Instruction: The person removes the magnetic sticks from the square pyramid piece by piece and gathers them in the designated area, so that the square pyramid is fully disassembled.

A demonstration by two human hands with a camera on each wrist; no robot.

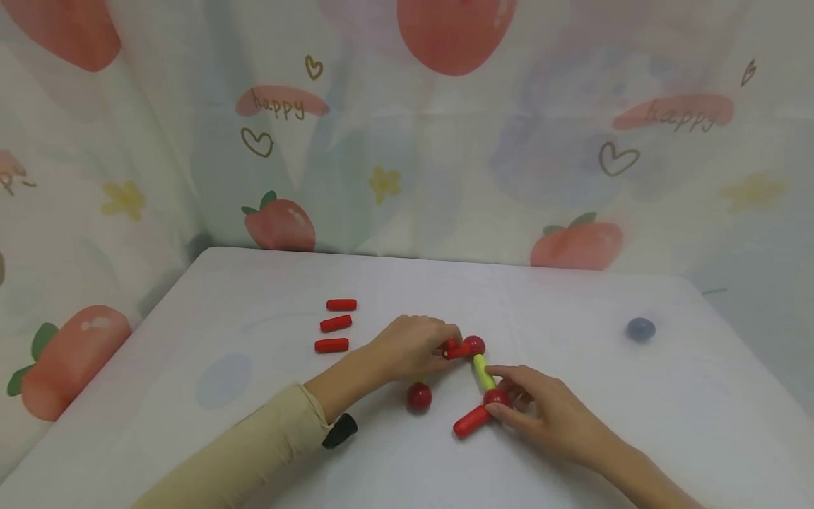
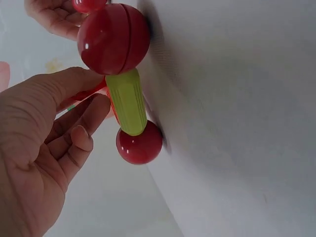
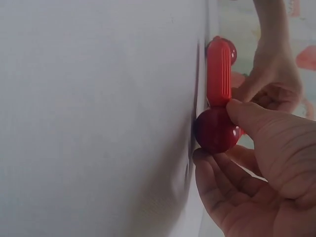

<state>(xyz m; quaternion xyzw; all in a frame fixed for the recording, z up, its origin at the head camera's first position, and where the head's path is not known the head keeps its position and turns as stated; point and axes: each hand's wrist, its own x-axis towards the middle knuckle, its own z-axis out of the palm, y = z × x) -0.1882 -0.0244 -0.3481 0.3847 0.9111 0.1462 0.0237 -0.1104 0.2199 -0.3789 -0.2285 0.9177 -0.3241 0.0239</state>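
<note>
Evidently, a chain of rods and balls is being assembled on the white table [image 1: 636,424]. A short red rod [image 1: 453,349] is pinched by the left hand [image 1: 407,348] and held against the far ball [image 1: 474,345]. From that ball a green rod [image 1: 484,372] runs to the near ball [image 1: 496,397], which is pinched between thumb and fingers of the right hand [image 1: 547,410]. A second red rod [image 1: 471,421] juts from the near ball toward the table's front edge. A loose ball [image 1: 419,396] lies just in front of the left hand, and three spare rods [image 1: 335,324] are lined up farther to the left. A blue ball [image 1: 640,329] rests well apart on the right. By judgement, the joining step is in hand; the next move would call for the pinched rod to be seated squarely on the far ball while the chain is steadied.
</note>
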